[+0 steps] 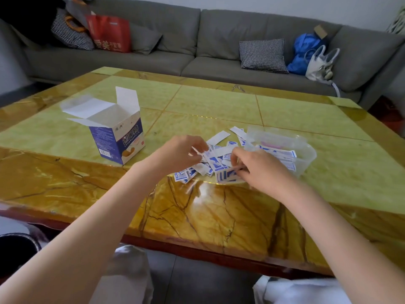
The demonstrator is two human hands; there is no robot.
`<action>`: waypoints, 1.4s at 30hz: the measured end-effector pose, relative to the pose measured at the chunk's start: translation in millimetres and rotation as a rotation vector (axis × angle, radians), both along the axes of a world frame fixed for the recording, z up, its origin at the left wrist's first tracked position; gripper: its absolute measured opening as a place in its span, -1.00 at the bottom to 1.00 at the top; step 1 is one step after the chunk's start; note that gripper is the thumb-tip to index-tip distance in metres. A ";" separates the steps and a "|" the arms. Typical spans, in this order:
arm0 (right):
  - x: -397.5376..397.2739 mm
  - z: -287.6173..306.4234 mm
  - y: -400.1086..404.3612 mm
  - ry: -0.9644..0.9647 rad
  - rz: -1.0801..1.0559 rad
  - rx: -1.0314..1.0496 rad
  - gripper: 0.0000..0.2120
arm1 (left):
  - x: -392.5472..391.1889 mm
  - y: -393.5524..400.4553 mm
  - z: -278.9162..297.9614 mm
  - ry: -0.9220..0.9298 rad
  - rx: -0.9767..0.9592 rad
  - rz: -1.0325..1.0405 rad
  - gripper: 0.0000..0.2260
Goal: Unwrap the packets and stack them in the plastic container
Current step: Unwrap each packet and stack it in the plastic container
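A heap of small white-and-blue packets (pixel 215 154) lies on the marble table, between my two hands. My left hand (pixel 179 153) hovers over the heap's left side and pinches a thin white wrapper strip (pixel 197 151). My right hand (pixel 260 170) is closed on one blue-striped packet (pixel 226 175) at the heap's near edge. Right of the heap stands the clear plastic container (pixel 306 155), with a few packets lying flat inside it.
An opened blue-and-white bandage box (pixel 119 139) stands at the left of the table (pixel 219 102), flaps up. Behind the table runs a grey sofa (pixel 197 47) with cushions, a red bag, a blue bag and a white handbag.
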State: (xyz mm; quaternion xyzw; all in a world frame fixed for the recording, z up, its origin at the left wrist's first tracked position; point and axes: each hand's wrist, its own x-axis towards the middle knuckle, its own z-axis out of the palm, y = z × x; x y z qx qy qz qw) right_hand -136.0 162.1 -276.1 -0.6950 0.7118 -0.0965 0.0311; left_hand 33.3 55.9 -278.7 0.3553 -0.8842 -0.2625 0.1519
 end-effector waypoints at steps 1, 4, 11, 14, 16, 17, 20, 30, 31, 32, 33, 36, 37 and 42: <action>-2.7 -1.8 3.0 0.006 0.010 0.018 -0.86 | -1.4 0.3 -2.4 -0.052 -0.088 0.005 -0.71; -6.8 -5.4 11.1 0.008 0.036 0.067 -0.83 | -14.4 0.2 -13.7 -0.189 -0.222 -0.068 -0.54; -16.8 -16.5 21.3 0.020 0.051 0.057 -0.78 | -42.3 -4.1 -29.4 -0.540 -0.403 -0.114 -0.52; -17.9 -12.6 23.5 -0.037 0.019 0.040 -0.82 | -46.1 -7.3 -22.4 -0.522 -0.334 -0.100 -0.65; -17.9 -10.6 23.3 -0.102 -0.011 0.042 -0.87 | -46.5 -6.2 -18.4 -0.484 -0.280 -0.069 -0.77; -17.5 -9.8 22.6 -0.177 -0.029 0.047 -0.90 | -46.6 -4.8 -16.3 -0.446 -0.288 -0.036 -0.82; -14.8 -8.6 16.4 -0.403 -0.065 0.016 -0.94 | -43.4 -2.0 -7.6 -0.154 -0.334 0.101 -0.86; -11.0 9.3 10.2 -0.927 -0.002 0.041 -0.94 | -21.1 9.9 6.4 0.126 0.116 -0.107 -0.79; -9.2 9.1 9.8 -0.913 0.008 0.081 -0.97 | -20.5 12.5 6.8 0.144 0.133 -0.124 -0.79; -6.7 8.5 9.8 -0.917 0.006 0.125 -0.96 | -20.4 15.5 7.7 0.156 0.142 -0.135 -0.79; -5.0 7.0 9.6 -0.939 -0.010 0.166 -0.92 | -22.1 18.8 8.1 0.163 0.147 -0.145 -0.82; -2.4 5.8 9.3 -1.032 -0.081 0.181 -0.91 | -26.7 23.1 6.7 0.148 0.055 -0.166 -0.85; -2.9 6.8 8.2 -1.019 -0.110 0.144 -0.91 | -26.1 20.8 5.1 0.130 0.021 -0.155 -0.82; -4.3 5.6 4.5 -0.245 -0.069 0.050 -0.95 | -12.1 4.4 -9.6 -0.145 -0.159 -0.027 -0.71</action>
